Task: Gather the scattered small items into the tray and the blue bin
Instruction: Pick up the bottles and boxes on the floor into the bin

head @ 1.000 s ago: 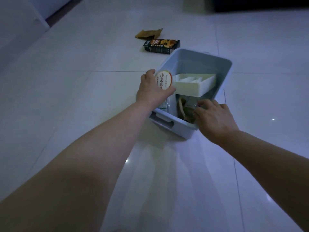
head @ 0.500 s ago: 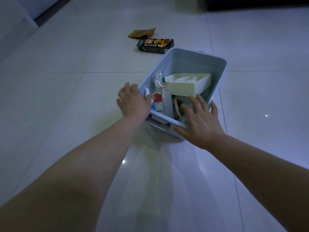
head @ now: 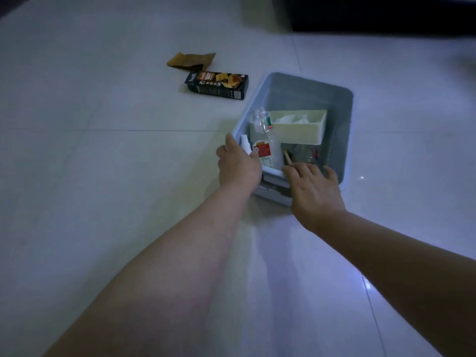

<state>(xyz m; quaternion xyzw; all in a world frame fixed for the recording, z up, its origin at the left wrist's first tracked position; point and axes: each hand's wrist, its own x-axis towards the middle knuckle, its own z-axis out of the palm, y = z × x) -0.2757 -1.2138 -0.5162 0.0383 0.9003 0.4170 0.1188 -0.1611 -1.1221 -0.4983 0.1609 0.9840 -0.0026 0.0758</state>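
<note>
The blue bin (head: 344,130) stands on the white tiled floor. Inside it a cream tray (head: 296,131) leans against the far side, with clear bottles with red labels (head: 268,148) and a small white bottle (head: 245,143) at the near left. A brown item (head: 287,157) lies at the bottom. My left hand (head: 238,167) holds the bin's near-left corner, thumb over the rim. My right hand (head: 315,188) rests on the near rim with its fingers spread and nothing in them.
A dark snack box (head: 217,85) lies on the floor to the left of the bin, and a crumpled brown wrapper (head: 191,60) lies just beyond it. Dark furniture (head: 386,14) borders the top right.
My left hand let go of a round-lidded container into the bin, then moved to the bin's near-left corner. My right hand came out of the bin and settled on the near rim.
</note>
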